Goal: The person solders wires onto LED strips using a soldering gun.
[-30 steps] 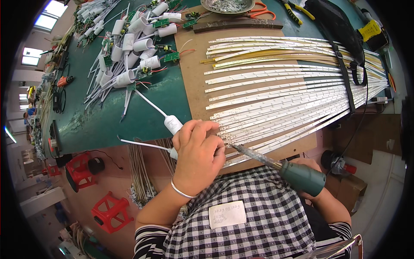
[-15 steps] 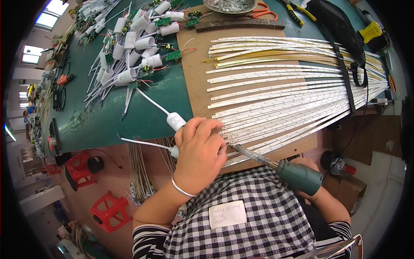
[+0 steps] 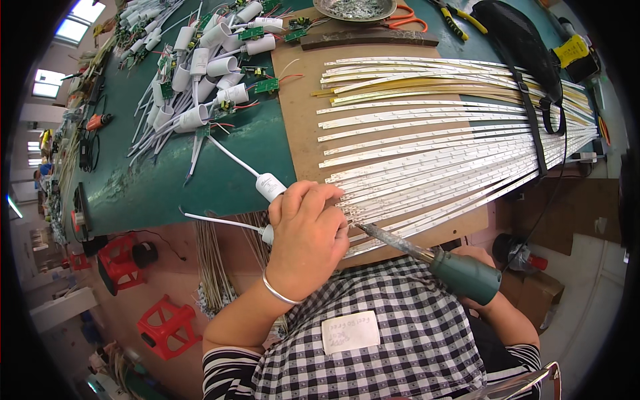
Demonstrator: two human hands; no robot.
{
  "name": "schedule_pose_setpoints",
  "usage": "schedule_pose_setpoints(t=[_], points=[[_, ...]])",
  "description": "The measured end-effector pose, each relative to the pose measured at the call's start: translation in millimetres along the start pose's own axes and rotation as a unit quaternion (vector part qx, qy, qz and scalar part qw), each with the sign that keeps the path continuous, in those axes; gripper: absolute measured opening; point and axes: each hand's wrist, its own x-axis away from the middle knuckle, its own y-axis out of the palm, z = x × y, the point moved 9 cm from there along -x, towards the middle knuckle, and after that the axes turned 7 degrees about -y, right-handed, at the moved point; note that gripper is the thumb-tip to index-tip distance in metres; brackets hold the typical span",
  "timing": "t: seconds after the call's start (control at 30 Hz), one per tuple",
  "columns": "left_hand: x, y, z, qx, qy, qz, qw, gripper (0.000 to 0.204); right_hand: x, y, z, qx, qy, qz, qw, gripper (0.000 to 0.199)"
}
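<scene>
My left hand (image 3: 305, 237), a silver bangle on its wrist, is closed over the near left ends of the white LED strips (image 3: 400, 175). What its fingertips pinch is hidden. A white plastic end cap with a cord (image 3: 269, 187) pokes out by its knuckles, and a second corded cap (image 3: 267, 234) shows beside the back of the hand. My right hand (image 3: 475, 257) grips a soldering iron (image 3: 465, 273), mostly hidden behind its green handle. The iron's metal tip points left, close to my left fingertips at the strip ends.
A heap of white caps with cords and green circuit boards (image 3: 220, 67) lies at the far left. Beyond the strips are a dark bar (image 3: 370, 39), a metal dish (image 3: 355, 8), orange-handled scissors (image 3: 407, 19) and yellow-handled pliers (image 3: 460, 20). A black strap (image 3: 531, 127) crosses the strips.
The whole view has shifted very slightly. Both hands and the soldering iron hold nearly the same place over the strip ends.
</scene>
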Motion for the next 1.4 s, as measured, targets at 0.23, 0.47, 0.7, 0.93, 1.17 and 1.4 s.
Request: schedule_pose_setpoints(t=[0.23,0.47,0.7,0.93,1.17,1.4], points=[[-0.3,0.3,0.6,0.004,0.000,-0.003,1.000,0.013,3.3,3.7,5.8,-0.017,0.030,-0.012,0.999,0.057],[-0.1,0.9,0.5,0.002,0.000,-0.004,1.000,0.012,4.0,8.3,8.9,0.027,0.029,-0.033,0.999,0.055],[-0.6,0.0,0.9,0.002,0.006,0.000,1.000,0.013,0.2,7.3,3.7,0.049,0.022,-0.041,0.998,0.052],[-1.1,-0.6,2.2,0.001,0.009,-0.008,1.000,0.012,-16.8,-16.7,-3.1,-0.022,0.089,0.036,0.995,0.056],[-0.3,-0.4,2.1,-0.006,0.009,-0.008,1.000,0.011,-46.6,-15.0,22.1,-0.462,0.152,0.229,0.843,0.065],[-1.1,1.1,3.4,-0.010,0.010,-0.014,1.000,0.011,-85.5,10.3,35.1,-0.582,0.120,0.264,0.760,0.058]])
